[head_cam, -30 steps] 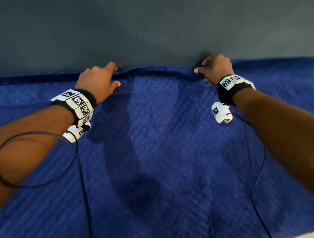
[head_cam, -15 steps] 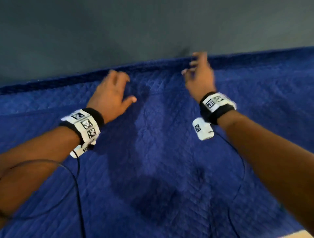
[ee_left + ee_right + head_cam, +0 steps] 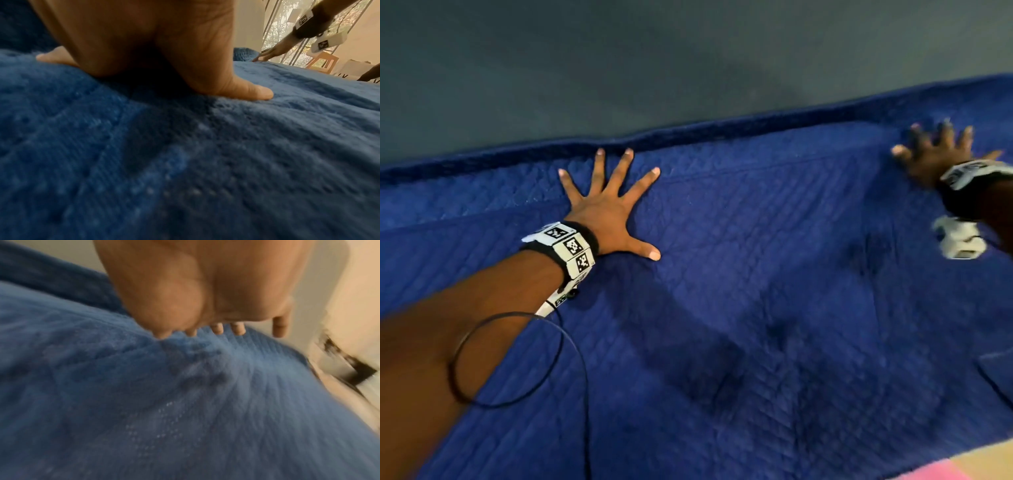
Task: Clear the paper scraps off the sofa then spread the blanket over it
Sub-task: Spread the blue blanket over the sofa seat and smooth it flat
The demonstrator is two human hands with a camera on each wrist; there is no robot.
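A quilted blue blanket (image 3: 756, 291) lies spread over the sofa and fills most of the head view. My left hand (image 3: 607, 205) rests flat on it near its far edge, fingers splayed wide; the left wrist view shows the palm and thumb (image 3: 257, 95) pressing on the blanket (image 3: 185, 162). My right hand (image 3: 935, 154), blurred, lies far to the right with straight spread fingers on the blanket near the same far edge. In the right wrist view its fingertips (image 3: 218, 329) touch the blanket (image 3: 144, 402). No paper scraps show.
A dark grey wall (image 3: 654, 68) rises behind the blanket's far edge. A strip of pale and pink floor mat (image 3: 962, 466) shows at the bottom right. A wooden chair (image 3: 322, 62) and a window stand beyond the sofa's right end.
Both hands let go of the blanket's far edge, opened flat and slid apart along it, the left to the left, the right far to the right.
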